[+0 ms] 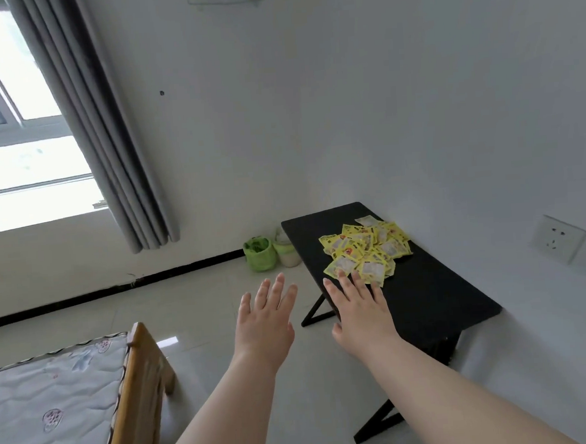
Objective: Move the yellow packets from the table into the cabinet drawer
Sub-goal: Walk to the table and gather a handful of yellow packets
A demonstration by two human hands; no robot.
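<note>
my left hand (265, 321) and right hand (360, 312) reach forward apart, fingers spread and empty, the right one's fingertips just short of the yellow packets (365, 250) heaped near the far edge of the black table (436, 292) by the wall.

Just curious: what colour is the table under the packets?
Black, top and legs; the table shows in the head view.

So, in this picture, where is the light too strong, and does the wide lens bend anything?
In the head view the window is blown out white, no detail outside; a small glare patch lies on the floor tiles. The lens tilts and bends the walls and the black table. The yellow packets look a little soft, so their print is unreadable.
</note>
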